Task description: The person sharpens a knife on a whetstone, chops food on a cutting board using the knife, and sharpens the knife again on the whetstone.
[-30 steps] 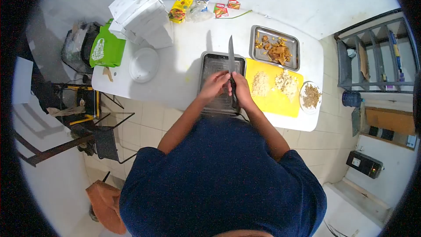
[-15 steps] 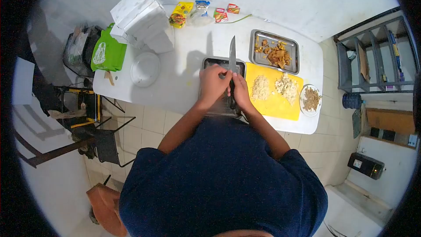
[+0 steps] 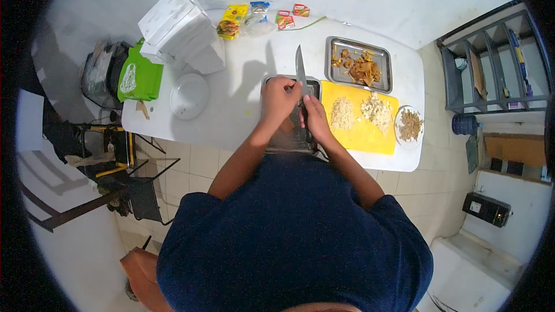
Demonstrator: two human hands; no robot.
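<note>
A knife [image 3: 300, 68] points away from me, its blade raised over a dark metal tray [image 3: 314, 88]. My right hand [image 3: 315, 118] is wrapped round its dark handle. My left hand [image 3: 280, 101] is closed in a pinch beside the blade; anything between its fingertips is too small to make out. To the right, a yellow cutting board [image 3: 361, 140] carries two pale chopped heaps [image 3: 343, 114]. A small white plate [image 3: 400, 138] of brownish pieces overlaps the board's right edge. Behind the board, a steel tray [image 3: 333, 75] holds browned food pieces [image 3: 364, 71].
White boxes [image 3: 182, 29] are stacked at the back left, near a green bag [image 3: 140, 75] and a round white container [image 3: 189, 97]. Food packets [image 3: 232, 22] and small red-green boxes [image 3: 284, 20] lie along the back. A grey shelf [image 3: 497, 63] stands at the right.
My left hand has moved from low beside the handle up to the blade and closed into a pinch. The knife now tilts slightly left. The whole view has shifted a little.
</note>
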